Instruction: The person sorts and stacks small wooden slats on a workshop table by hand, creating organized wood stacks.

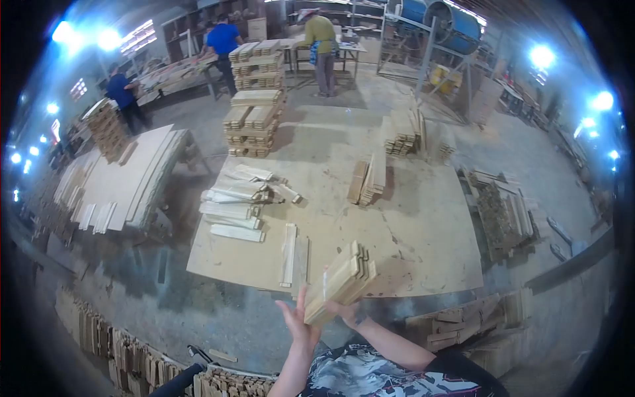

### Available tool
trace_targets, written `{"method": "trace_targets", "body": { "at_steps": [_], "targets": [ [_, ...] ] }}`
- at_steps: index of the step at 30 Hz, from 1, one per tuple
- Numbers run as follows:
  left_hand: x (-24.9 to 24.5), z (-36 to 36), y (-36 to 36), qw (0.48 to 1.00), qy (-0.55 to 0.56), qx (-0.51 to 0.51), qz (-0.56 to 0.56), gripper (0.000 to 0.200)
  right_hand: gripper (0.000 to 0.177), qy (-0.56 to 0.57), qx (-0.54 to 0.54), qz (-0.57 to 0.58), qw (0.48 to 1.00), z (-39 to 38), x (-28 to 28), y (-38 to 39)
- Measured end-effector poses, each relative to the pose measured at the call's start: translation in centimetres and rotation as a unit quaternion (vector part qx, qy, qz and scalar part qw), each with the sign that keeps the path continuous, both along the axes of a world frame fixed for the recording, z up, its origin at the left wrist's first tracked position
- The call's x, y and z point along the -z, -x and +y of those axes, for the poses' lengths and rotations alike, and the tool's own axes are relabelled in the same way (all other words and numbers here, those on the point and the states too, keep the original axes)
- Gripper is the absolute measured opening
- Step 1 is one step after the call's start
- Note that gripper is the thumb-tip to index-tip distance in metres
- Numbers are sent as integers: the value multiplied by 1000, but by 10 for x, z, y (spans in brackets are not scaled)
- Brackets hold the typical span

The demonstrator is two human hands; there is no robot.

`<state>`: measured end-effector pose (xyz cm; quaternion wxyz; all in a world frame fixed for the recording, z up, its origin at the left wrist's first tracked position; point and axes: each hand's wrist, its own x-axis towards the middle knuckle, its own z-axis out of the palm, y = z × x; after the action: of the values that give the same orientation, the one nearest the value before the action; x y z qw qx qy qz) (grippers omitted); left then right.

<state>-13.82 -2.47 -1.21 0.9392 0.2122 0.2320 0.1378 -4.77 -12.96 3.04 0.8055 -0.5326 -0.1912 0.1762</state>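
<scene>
A bundle of pale wooden slats is tilted in front of me over the table's near edge. My right hand grips it from the right side near its lower end; some of the fingers are hidden. My left hand is at the lower left end of the bundle, palm against it, with thumb and fingers stretched apart. Just beyond my left hand, two slats lie side by side on the board-topped table.
Loose slats are heaped on the table's left, with a tall slat stack behind. Small bundles stand farther right. Wood pieces line the floor at lower left. Several people work in the background, including one in a green shirt.
</scene>
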Motion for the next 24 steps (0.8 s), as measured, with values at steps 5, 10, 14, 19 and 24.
{"method": "trace_targets", "body": {
  "at_steps": [5,10,14,19,24],
  "targets": [
    [-12,25,-20,995,-78,36,43,99,88,55,-23,-69,996,18,10,-32],
    [2,81,-28,853,-497,152,40,88,83,59,-68,28,996,35,15,-58],
    [-50,99,-62,809,-509,293,4,112,84,58,-98,110,987,50,10,-63],
    [-45,155,-122,799,-488,342,-81,124,89,35,-33,117,992,104,32,-87],
    [-50,255,-188,752,-491,430,-98,128,101,67,21,102,992,186,44,-126]
  ]
}}
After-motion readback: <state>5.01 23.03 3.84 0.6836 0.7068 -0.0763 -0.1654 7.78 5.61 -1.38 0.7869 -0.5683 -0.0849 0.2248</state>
